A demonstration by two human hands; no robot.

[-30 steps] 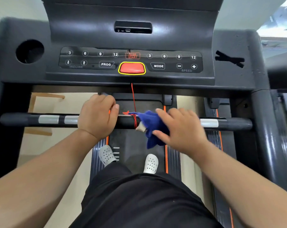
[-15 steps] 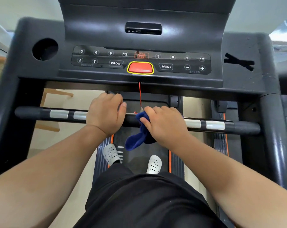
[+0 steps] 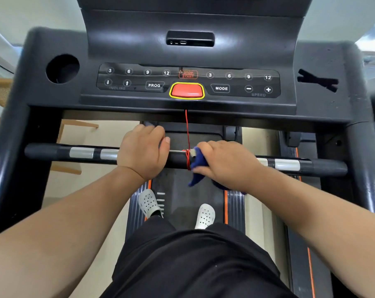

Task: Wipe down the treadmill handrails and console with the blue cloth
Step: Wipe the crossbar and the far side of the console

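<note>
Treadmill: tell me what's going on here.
A person stands on the belt, wiping the crossbar. The right hand presses the blue cloth on the bar beside the red cord looped around it. The left hand grips the bar bare. Nothing touches the console.

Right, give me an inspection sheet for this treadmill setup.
Surface: black console, button panel with red stop button.
Job's things: blue cloth pressed on the front handrail.
Clutter: nothing seen; round cup holder looks empty.
Hands: left hand grips the handrail; right hand holds the cloth on it.
Cables: red safety cord hangs from the console, wrapped round the handrail.
Surroundings: wooden furniture at left, white clogs on the belt.
</note>
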